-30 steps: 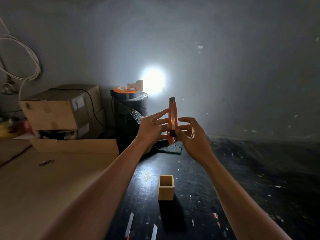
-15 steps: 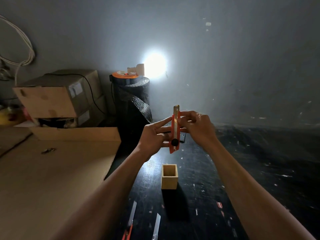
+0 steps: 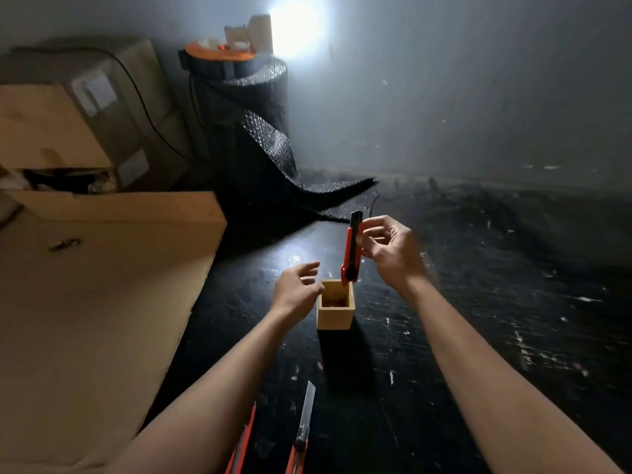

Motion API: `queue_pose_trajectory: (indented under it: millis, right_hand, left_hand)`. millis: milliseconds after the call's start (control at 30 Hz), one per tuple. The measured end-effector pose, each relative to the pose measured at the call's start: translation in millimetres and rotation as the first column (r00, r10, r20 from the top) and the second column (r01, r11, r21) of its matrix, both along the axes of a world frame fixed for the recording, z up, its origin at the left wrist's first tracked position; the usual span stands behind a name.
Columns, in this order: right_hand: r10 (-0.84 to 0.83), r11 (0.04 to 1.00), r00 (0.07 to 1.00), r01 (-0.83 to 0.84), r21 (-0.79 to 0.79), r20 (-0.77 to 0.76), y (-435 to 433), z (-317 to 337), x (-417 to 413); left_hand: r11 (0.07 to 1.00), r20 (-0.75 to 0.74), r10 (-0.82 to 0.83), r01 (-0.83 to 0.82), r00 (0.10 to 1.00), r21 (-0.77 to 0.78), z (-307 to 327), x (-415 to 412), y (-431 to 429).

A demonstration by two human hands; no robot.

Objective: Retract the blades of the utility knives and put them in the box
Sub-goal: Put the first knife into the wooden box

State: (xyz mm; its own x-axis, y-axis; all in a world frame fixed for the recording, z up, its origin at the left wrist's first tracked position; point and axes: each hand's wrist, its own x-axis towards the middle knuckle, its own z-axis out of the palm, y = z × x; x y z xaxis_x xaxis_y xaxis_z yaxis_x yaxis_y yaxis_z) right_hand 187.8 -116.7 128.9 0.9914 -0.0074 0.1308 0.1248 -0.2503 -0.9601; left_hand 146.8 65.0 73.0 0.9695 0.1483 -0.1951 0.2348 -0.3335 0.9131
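My right hand (image 3: 388,253) pinches a red utility knife (image 3: 352,249) near its top and holds it upright, with no blade showing. Its lower end hangs just over the far right corner of a small open wooden box (image 3: 334,314) on the black table. My left hand (image 3: 297,290) hovers at the box's left rim, fingers loosely apart, holding nothing. Two more red knives lie near the front edge: one (image 3: 301,436) with its blade extended, another (image 3: 244,443) partly hidden by my left forearm.
A large flat cardboard sheet (image 3: 85,319) covers the table's left side. Stacked cardboard boxes (image 3: 68,124) stand at the back left. A roll of black mesh mat (image 3: 246,131) stands behind, its loose end lying on the table. A bright lamp glares on the wall.
My left hand let go of the knife and dropped beside the box. My right hand carried the knife down to just above the box. The view tilted downward.
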Motion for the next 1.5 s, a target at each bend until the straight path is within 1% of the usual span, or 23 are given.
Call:
queue_pose_trajectory:
  millis: [100, 233, 333, 467, 567, 700, 833, 1000, 1233, 1333, 1500]
  right_hand:
    - [-0.039, 0.999, 0.998, 0.039, -0.007, -0.046, 1, -30, 12]
    - [-0.045, 0.996, 0.994, 0.036, -0.085, -0.103, 5, -67, 21]
    - [-0.06, 0.991, 0.986, 0.04, -0.13, -0.156, 10, -94, 26]
    - [-0.06, 0.98, 0.98, 0.022, -0.199, -0.188, 17, -117, 29]
    - [-0.056, 0.957, 0.979, -0.003, -0.289, -0.196, 24, -123, 32]
    - [-0.05, 0.938, 0.974, -0.03, -0.345, -0.221, 30, -132, 34]
    - [-0.042, 0.931, 0.972, -0.046, -0.362, -0.231, 34, -137, 37]
    - [-0.056, 0.912, 0.977, -0.034, -0.409, -0.205, 36, -140, 34]
    - [-0.073, 0.892, 0.988, 0.004, -0.452, -0.136, 17, -124, 27]
    - [-0.085, 0.883, 0.991, 0.026, -0.468, -0.107, 6, -118, 17]
    - [-0.083, 0.873, 0.991, 0.021, -0.488, -0.107, -1, -107, -23]
  left_hand:
    - [0.995, -0.07, -0.036, 0.042, 0.997, 0.092, -26, 4, -4]
    - [0.984, -0.131, -0.063, 0.083, 0.989, 0.157, -49, 9, -9]
    - [0.982, -0.138, -0.061, 0.085, 0.989, 0.17, -61, 11, -11]
    - [0.972, -0.105, -0.056, 0.078, 0.993, 0.22, -69, 12, -14]
    - [0.973, -0.097, -0.05, 0.07, 0.994, 0.221, -72, 15, -14]
    - [0.972, -0.088, -0.053, 0.071, 0.995, 0.225, -76, 18, -14]
    - [0.976, -0.088, -0.042, 0.06, 0.995, 0.21, -82, 19, -13]
    - [0.985, -0.069, -0.023, 0.034, 0.997, 0.167, -89, 19, -11]
    - [0.979, -0.051, -0.023, 0.032, 0.998, 0.203, -90, 16, -9]
    - [0.981, -0.048, 0.0, 0.009, 0.999, 0.191, -87, 5, -7]
    - [0.977, -0.038, 0.007, 0.002, 0.999, 0.215, -77, -37, 2]
